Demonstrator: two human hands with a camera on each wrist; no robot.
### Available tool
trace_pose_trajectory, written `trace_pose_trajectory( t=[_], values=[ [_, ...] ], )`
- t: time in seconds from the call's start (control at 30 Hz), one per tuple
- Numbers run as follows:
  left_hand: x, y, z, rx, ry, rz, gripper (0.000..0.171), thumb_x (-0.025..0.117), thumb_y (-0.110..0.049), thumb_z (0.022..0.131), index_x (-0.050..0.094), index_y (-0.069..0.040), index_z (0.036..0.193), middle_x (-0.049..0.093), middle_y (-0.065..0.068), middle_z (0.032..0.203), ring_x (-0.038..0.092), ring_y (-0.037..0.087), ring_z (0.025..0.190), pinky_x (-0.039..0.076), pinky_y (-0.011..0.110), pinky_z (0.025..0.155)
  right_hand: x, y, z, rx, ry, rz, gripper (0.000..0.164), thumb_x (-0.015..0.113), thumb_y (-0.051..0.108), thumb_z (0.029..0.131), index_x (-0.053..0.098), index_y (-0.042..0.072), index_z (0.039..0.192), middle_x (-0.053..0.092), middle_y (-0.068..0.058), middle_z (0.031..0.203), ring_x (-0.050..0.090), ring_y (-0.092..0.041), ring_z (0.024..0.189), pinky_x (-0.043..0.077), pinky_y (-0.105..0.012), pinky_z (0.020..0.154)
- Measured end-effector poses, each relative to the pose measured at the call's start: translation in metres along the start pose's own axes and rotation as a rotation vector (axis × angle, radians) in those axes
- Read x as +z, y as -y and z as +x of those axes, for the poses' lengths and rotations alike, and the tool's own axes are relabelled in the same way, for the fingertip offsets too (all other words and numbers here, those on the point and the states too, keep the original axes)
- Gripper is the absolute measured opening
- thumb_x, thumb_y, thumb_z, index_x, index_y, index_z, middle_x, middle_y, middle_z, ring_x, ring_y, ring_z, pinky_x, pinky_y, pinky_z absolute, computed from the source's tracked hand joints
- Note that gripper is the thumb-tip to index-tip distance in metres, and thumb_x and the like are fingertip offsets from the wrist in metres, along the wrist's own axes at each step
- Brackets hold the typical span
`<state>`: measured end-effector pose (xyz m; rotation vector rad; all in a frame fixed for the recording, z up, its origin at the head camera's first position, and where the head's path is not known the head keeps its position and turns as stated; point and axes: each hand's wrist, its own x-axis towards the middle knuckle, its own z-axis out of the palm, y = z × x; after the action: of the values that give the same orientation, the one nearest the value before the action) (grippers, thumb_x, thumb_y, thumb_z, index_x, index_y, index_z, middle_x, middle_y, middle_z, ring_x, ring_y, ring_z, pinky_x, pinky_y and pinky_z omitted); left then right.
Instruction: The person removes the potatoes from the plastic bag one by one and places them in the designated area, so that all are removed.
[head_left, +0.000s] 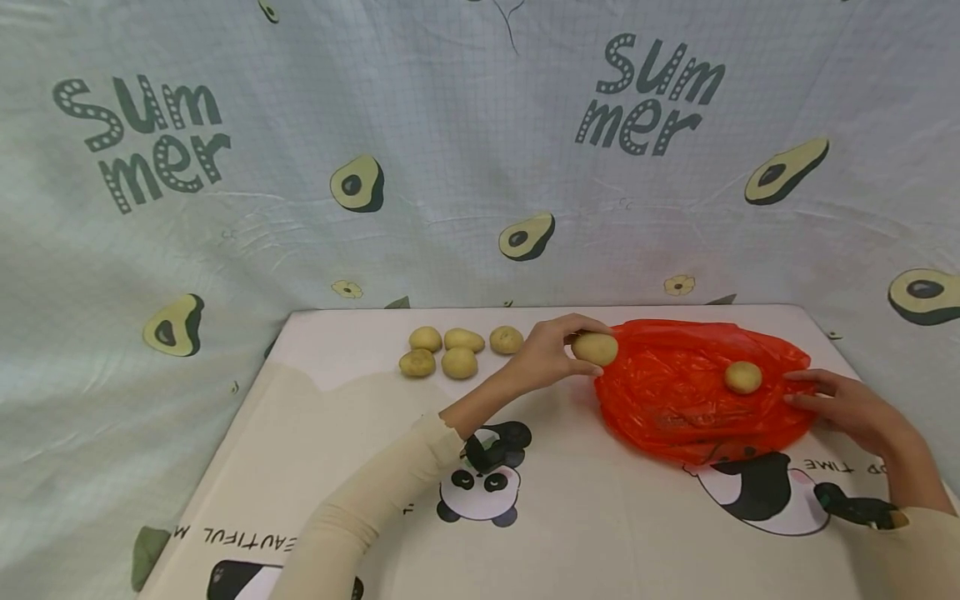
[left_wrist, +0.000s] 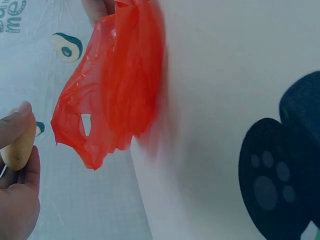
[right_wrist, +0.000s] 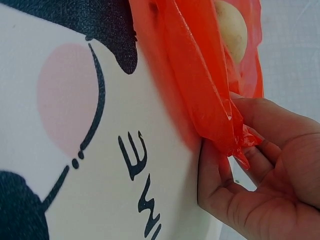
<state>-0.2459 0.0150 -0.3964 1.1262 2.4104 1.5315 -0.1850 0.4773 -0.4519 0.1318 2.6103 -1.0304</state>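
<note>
My left hand (head_left: 546, 354) grips a potato (head_left: 595, 349) between thumb and fingers, just above the left edge of a red plastic bag (head_left: 675, 392). The left wrist view shows this potato (left_wrist: 20, 147) in the fingers, apart from the bag (left_wrist: 132, 75). At the bag's right end, my right hand (head_left: 855, 408) pinches the crumpled plastic edge, with thumb and fingers on either side of it in the right wrist view. Another potato (head_left: 743, 377) rests at the bag's right part; in the right wrist view, folds of red plastic partly hide that potato (right_wrist: 231, 32).
Several loose potatoes (head_left: 459, 363) lie in two rough rows at the back left of the white table (head_left: 337, 467), which has panda prints. Behind the table's far edge hangs a pale cloth (head_left: 435, 100) printed with avocados.
</note>
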Motion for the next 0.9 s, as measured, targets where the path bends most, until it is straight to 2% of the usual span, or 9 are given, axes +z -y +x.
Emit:
trace_pose_trajectory(
  t=[0.17, 0.37, 0.53, 0.73, 0.9],
  values=[
    [0.0, 0.004, -0.003, -0.015, -0.015, -0.036, 0.054, 0.085, 0.002, 0.078, 0.065, -0.004, 0.128, 0.066, 0.009, 0.128, 0.06, 0.019, 0.118, 0.048, 0.018, 0.1, 0.0, -0.001, 0.0, -0.001, 0.002, 0.008, 0.068, 0.052, 0.031, 0.107, 0.025, -0.015, 0.148, 0.023, -0.048, 0.145, 0.036, -0.063, 0.124, 0.059, -0.047, 0.087],
    [-0.003, 0.012, -0.007, -0.011, -0.015, -0.066, 0.054, 0.087, -0.002, 0.078, 0.067, -0.006, 0.128, 0.067, 0.007, 0.129, 0.061, 0.015, 0.116, 0.052, 0.02, 0.095, -0.001, 0.002, 0.0, 0.008, 0.006, 0.006, 0.068, 0.052, 0.03, 0.107, 0.024, -0.015, 0.148, 0.021, -0.049, 0.145, 0.035, -0.064, 0.124, 0.058, -0.051, 0.089],
    [-0.006, 0.016, -0.011, -0.002, -0.018, -0.103, 0.054, 0.086, 0.002, 0.077, 0.068, -0.006, 0.128, 0.067, 0.008, 0.129, 0.062, 0.016, 0.117, 0.053, 0.022, 0.094, -0.001, 0.001, 0.002, 0.019, 0.002, 0.006, 0.068, 0.053, 0.03, 0.107, 0.024, -0.015, 0.148, 0.022, -0.048, 0.145, 0.036, -0.062, 0.123, 0.059, -0.045, 0.086],
    [-0.009, 0.021, -0.015, -0.023, -0.028, -0.088, 0.055, 0.086, 0.001, 0.077, 0.069, -0.009, 0.128, 0.068, 0.005, 0.129, 0.063, 0.015, 0.116, 0.053, 0.021, 0.094, -0.002, -0.001, 0.003, 0.019, -0.002, 0.01, 0.07, 0.054, 0.033, 0.106, 0.024, -0.014, 0.149, 0.021, -0.048, 0.145, 0.034, -0.063, 0.123, 0.058, -0.05, 0.088],
    [-0.012, 0.025, -0.019, -0.046, -0.034, -0.096, 0.055, 0.086, 0.002, 0.078, 0.068, -0.008, 0.128, 0.067, 0.007, 0.129, 0.063, 0.017, 0.116, 0.053, 0.021, 0.095, -0.001, 0.001, 0.004, 0.042, -0.009, 0.013, 0.073, 0.055, 0.035, 0.105, 0.024, -0.014, 0.149, 0.02, -0.048, 0.145, 0.035, -0.063, 0.123, 0.058, -0.048, 0.088]
  ],
)
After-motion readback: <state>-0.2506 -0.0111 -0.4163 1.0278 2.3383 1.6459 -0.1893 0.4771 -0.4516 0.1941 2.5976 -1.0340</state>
